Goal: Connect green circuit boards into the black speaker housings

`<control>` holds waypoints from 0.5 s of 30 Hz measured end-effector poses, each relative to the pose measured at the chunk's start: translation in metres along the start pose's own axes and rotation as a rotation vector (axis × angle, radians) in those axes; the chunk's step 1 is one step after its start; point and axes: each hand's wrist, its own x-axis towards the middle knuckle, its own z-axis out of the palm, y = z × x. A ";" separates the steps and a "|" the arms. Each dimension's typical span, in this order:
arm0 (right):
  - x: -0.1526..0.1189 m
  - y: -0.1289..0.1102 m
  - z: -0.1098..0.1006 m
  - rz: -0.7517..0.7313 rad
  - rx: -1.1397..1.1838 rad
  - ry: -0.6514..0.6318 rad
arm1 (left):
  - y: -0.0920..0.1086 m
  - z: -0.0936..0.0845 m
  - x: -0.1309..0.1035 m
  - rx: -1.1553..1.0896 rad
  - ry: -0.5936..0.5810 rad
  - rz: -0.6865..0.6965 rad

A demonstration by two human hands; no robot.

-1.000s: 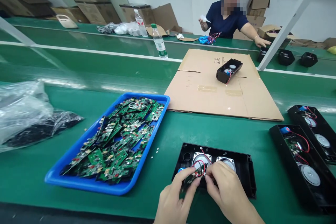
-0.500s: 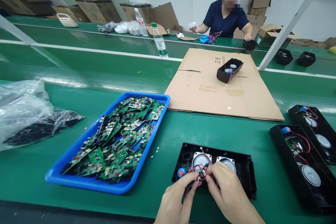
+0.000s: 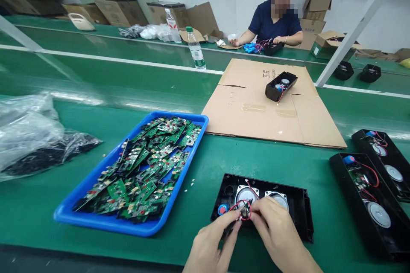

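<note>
A black speaker housing (image 3: 299,217) lies open side up in front of me, with two round speakers (image 3: 246,195) and a blue cylindrical part (image 3: 223,209) inside. Over its near edge my left hand (image 3: 213,239) pinches a small circuit board, mostly hidden by the fingers. My right hand (image 3: 275,226) closes its thumb and forefinger on the red and black wires (image 3: 246,211) looped at that board. Both sets of fingertips nearly meet above the left speaker. The wire end between them is too small to make out.
A blue tray (image 3: 105,229) heaped with circuit boards stands left. Two more speaker housings (image 3: 358,204) lie right. Flattened cardboard (image 3: 243,123) bears another housing (image 3: 282,86). A plastic bag (image 3: 35,136) lies far left, a bottle (image 3: 195,49) beyond. Across the bench sits a co-worker (image 3: 272,21).
My hands stay at the same spot, with only slight finger movement at the board and wires. The co-worker has drawn a black housing inward, toward the blue parts.
</note>
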 end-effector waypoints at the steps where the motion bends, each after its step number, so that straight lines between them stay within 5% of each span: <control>1: 0.001 0.001 0.001 0.035 -0.001 0.017 | 0.000 -0.002 0.000 -0.012 -0.002 -0.032; 7: 0.007 0.010 0.017 0.130 -0.255 0.125 | 0.002 -0.002 0.001 -0.139 0.053 -0.183; 12: 0.001 0.010 0.001 0.181 0.019 0.132 | 0.006 0.002 0.005 -0.100 0.065 -0.201; 15: -0.007 0.009 -0.014 0.070 0.130 0.150 | 0.010 0.000 0.009 -0.022 0.006 -0.177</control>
